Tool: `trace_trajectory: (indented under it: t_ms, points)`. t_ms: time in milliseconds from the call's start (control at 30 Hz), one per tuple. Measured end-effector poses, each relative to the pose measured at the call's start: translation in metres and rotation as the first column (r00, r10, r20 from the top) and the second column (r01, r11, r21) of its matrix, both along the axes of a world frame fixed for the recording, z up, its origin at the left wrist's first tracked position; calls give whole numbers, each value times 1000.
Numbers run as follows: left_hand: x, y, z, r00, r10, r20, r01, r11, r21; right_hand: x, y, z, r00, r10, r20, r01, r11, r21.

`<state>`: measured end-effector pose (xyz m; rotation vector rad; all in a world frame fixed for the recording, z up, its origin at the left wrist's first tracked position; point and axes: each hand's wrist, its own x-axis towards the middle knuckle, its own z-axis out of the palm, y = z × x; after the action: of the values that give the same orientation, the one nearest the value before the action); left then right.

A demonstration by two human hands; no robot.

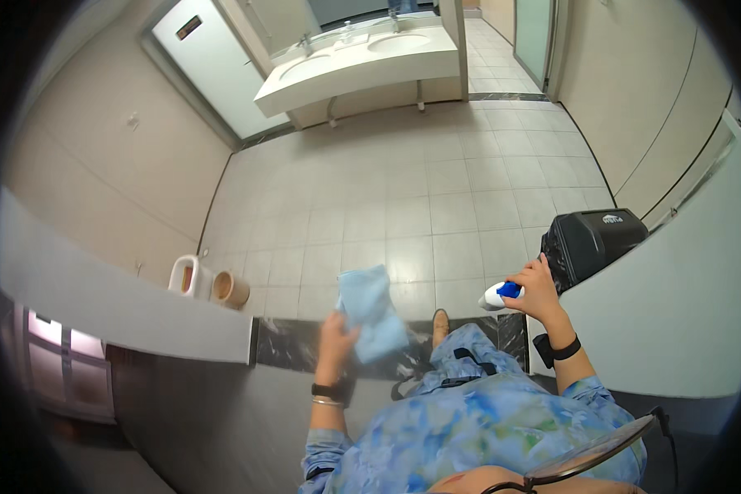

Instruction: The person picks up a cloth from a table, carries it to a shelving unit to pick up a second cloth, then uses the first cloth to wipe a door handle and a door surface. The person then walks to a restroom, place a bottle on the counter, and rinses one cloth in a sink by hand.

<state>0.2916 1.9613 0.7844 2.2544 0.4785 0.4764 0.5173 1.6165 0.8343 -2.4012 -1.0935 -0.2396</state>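
Observation:
A light blue cloth [370, 309] hangs from my left hand [334, 342], whose fingers are closed on its left edge; the hand is slightly blurred. My right hand [538, 290] grips a white bottle [491, 299] with a blue cap [510, 290], held tilted with its white end toward the left. The fingers wrap round the capped end and hide part of it. Cloth and bottle are apart, both held above the floor near a dark marbled threshold [292, 342].
A black lidded bin [597, 239] stands just beyond my right hand. On the left are a white container [191, 276] and a brown round bin [230, 290]. A white counter [362, 76] with two basins is at the back, beside a closed white door [214, 62]. Pale partitions flank me.

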Motion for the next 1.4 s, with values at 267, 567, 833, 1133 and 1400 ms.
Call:
trace_trajectory:
  t_ms: [267, 567, 833, 1133, 1400]
  points:
    - [183, 153, 1, 999, -1, 32, 0, 999, 45, 157, 109, 27, 987, -120, -103, 111, 990, -88]
    - [402, 286, 44, 999, -38, -32, 36, 998, -46, 368, 221, 60, 969, -237, -74, 241, 969, 50]
    - [642, 400, 52, 997, -77, 22, 78, 995, -59, 560, 304, 71, 924, -374, -85, 377, 926, 19]
    - [862, 505, 72, 993, -4, 118, 8, 999, -39, 801, 386, 96, 930, -357, -88, 360, 933, 20]
    - [990, 589, 100, 988, 105, 114, -88, 986, -144, 1019, 457, 126, 956, -286, -63, 286, 958, -18]
